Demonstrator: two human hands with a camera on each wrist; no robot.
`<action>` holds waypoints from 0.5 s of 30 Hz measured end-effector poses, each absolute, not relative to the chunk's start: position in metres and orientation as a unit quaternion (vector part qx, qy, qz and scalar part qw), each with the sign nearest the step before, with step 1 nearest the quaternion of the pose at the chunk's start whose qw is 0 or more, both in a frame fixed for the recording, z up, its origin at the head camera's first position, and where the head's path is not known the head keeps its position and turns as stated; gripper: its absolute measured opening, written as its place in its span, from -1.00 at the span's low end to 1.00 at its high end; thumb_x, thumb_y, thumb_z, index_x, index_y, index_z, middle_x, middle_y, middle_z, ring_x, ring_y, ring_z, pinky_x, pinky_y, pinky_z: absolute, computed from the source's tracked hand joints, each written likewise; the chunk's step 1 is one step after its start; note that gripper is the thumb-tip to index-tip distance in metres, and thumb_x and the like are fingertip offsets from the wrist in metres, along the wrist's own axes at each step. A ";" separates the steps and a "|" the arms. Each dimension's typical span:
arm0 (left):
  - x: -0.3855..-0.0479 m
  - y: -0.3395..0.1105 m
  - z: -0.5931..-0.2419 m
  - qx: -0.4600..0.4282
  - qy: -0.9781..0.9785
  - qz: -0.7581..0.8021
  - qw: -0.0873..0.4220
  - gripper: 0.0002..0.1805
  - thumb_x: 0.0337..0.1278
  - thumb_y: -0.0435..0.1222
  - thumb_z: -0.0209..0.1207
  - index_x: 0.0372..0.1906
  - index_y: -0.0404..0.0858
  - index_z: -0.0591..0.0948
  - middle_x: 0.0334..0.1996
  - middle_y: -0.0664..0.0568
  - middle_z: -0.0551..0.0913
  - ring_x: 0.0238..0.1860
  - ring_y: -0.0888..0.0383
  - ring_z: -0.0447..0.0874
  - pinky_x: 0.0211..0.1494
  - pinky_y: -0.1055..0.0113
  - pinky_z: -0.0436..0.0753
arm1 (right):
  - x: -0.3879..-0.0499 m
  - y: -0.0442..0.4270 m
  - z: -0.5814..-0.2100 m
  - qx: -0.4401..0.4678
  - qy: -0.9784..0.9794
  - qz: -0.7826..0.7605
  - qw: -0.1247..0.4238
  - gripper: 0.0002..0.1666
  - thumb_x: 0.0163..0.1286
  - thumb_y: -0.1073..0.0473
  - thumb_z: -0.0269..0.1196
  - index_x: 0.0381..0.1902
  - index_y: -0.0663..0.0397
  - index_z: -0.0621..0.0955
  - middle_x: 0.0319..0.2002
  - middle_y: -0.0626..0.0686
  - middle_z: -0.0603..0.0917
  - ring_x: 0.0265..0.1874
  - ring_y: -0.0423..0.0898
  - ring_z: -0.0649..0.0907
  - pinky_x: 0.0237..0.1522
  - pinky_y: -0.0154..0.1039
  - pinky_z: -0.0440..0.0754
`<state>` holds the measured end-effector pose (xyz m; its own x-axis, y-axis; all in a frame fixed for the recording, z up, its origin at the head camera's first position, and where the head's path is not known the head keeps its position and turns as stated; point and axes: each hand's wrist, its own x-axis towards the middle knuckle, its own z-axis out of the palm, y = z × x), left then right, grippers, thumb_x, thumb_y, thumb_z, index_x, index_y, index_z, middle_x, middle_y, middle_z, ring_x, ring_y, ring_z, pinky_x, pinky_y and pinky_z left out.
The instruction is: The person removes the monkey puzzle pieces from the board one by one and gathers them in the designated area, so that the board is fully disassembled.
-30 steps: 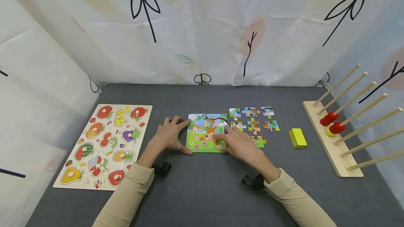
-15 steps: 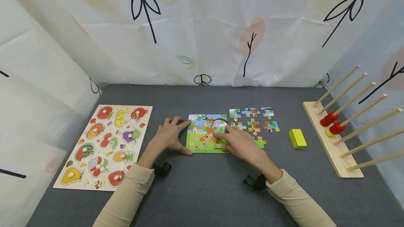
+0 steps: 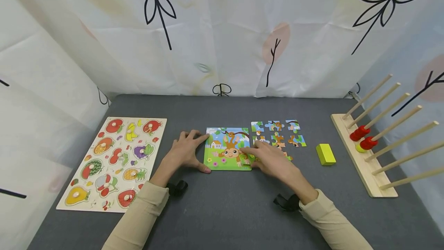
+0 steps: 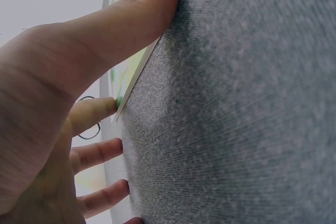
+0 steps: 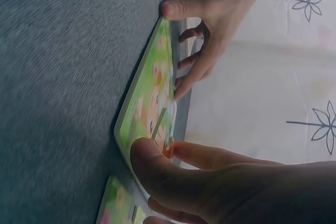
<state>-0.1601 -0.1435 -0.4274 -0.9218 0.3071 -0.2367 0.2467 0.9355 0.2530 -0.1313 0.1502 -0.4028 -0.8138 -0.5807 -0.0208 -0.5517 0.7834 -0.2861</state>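
Observation:
A monkey-picture jigsaw board (image 3: 222,160) lies flat on the grey table in front of me. My left hand (image 3: 184,151) rests at its left side, thumb at the near left corner and index finger at the far left, the other fingers spread. With thumb and index finger, my right hand (image 3: 275,161) pinches a green jigsaw piece (image 3: 247,159) over the board's near right corner. Orange shows on that piece (image 5: 168,149) in the right wrist view; the hand hides part of it. Several loose jigsaw pieces (image 3: 275,125) lie right of the board, some partly covered by the right hand.
On the left lies a fruit peg puzzle (image 3: 119,169). A yellow block (image 3: 325,154) sits right of the loose pieces. Farther right, a wooden rack (image 3: 364,161) has several upright rods and red beads (image 3: 368,143). A white patterned curtain (image 3: 236,30) hangs behind the table.
My right hand has shifted slightly to the right with the piece, uncovering more of the monkey picture. The left hand has stayed at the board's left side.

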 end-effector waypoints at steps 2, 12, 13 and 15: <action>-0.160 -0.144 -0.427 0.142 0.974 0.110 0.137 0.32 -0.46 0.34 0.58 0.59 0.07 0.28 0.50 -0.11 0.29 0.46 -0.32 0.22 0.33 -0.37 0.42 | -0.131 0.154 -0.403 -0.300 0.943 -0.135 0.057 -0.40 0.18 0.19 0.51 0.22 -0.11 0.68 -0.37 -0.04 0.52 -0.47 -0.20 0.36 -0.52 -0.42 0.26; -0.159 -0.144 -0.428 0.143 0.974 0.113 0.135 0.32 -0.45 0.34 0.58 0.59 0.07 0.28 0.50 -0.12 0.29 0.46 -0.33 0.22 0.33 -0.37 0.42 | -0.134 0.187 -0.401 -0.327 0.933 -0.148 0.034 -0.41 0.21 0.23 0.49 0.22 -0.10 0.68 -0.22 -0.03 0.62 -0.39 -0.21 0.46 -0.43 -0.39 0.39; -0.159 -0.144 -0.427 0.144 0.974 0.113 0.134 0.32 -0.45 0.33 0.58 0.59 0.07 0.28 0.50 -0.12 0.29 0.46 -0.33 0.22 0.33 -0.37 0.42 | -0.134 0.191 -0.401 -0.328 0.932 -0.148 0.036 -0.41 0.22 0.23 0.49 0.23 -0.09 0.67 -0.21 -0.02 0.62 -0.38 -0.20 0.46 -0.43 -0.38 0.40; -0.159 -0.144 -0.427 0.144 0.974 0.113 0.134 0.32 -0.45 0.33 0.58 0.59 0.07 0.28 0.50 -0.12 0.29 0.46 -0.32 0.22 0.33 -0.37 0.42 | -0.135 0.200 -0.400 -0.331 0.932 -0.146 0.034 -0.40 0.22 0.26 0.48 0.24 -0.07 0.67 -0.17 0.01 0.64 -0.33 -0.17 0.52 -0.39 -0.34 0.46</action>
<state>-0.1592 -0.1438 -0.4273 -0.9228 0.3107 -0.2279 0.2501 0.9329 0.2591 -0.1354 0.1996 -0.3996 -0.7785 -0.6268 0.0341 -0.6070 0.7378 -0.2952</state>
